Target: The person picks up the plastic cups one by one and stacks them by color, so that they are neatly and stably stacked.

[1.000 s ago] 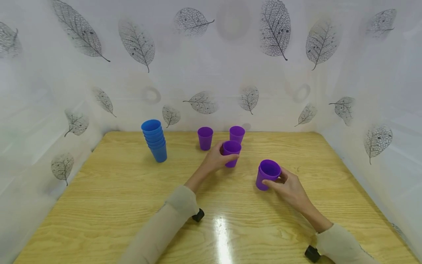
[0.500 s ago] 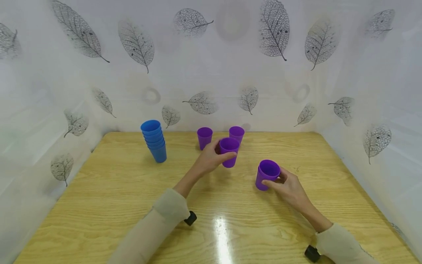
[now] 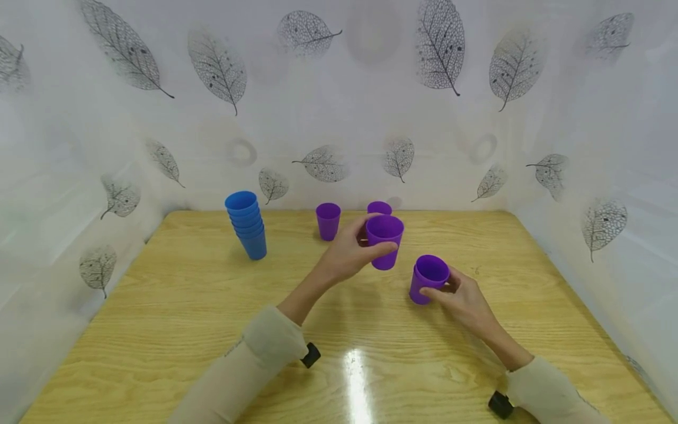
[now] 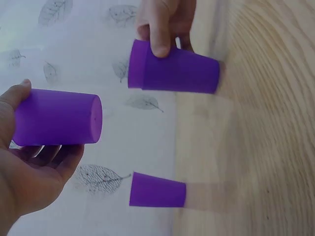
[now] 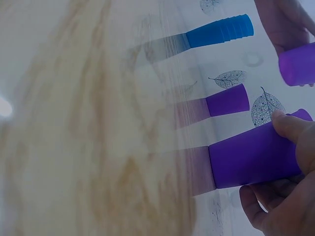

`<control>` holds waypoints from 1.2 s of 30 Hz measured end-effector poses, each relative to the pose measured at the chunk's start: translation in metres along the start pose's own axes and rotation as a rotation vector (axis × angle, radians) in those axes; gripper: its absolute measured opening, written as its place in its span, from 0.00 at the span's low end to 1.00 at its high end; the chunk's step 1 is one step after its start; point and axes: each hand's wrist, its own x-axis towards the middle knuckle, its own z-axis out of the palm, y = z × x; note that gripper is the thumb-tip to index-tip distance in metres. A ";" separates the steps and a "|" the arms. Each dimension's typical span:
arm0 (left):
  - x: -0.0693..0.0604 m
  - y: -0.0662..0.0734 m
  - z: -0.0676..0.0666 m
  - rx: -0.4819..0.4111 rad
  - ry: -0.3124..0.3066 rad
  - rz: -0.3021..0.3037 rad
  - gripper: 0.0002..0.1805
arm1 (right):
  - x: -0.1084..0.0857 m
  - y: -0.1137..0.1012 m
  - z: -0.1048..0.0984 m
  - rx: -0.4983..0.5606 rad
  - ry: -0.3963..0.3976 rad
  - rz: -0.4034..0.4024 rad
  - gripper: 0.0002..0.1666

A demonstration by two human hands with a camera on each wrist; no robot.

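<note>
My left hand [image 3: 346, 252] grips a purple cup [image 3: 385, 242] and holds it up off the table, its base showing in the left wrist view. To the right, my right hand [image 3: 467, 300] grips a purple cup stack [image 3: 422, 287] that stands on the table; a second rim shows at its top in the left wrist view. Behind the raised cup, another purple cup [image 3: 379, 207] is mostly hidden in the head view. One more purple cup [image 3: 328, 222] stands upright at the back, left of my left hand.
At the back left, a stack of several blue cups [image 3: 248, 227] leans a little on the wooden table [image 3: 175, 300]. A white curtain [image 3: 339, 106] with leaf prints hangs behind the table and along both sides.
My left hand has lifted its purple cup off the table, first slightly leftward, then right toward the stack. My right hand and its stack stay in place.
</note>
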 end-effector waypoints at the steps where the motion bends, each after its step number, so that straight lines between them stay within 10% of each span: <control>1: 0.000 0.003 0.002 0.004 -0.003 0.011 0.31 | 0.000 0.000 0.000 0.002 -0.002 0.000 0.31; 18: 0.012 0.022 0.037 -0.025 -0.046 0.068 0.30 | -0.001 0.000 -0.001 0.013 -0.031 0.002 0.33; 36: 0.029 0.009 0.076 -0.071 -0.064 0.073 0.32 | -0.002 0.001 -0.002 0.065 -0.048 0.001 0.29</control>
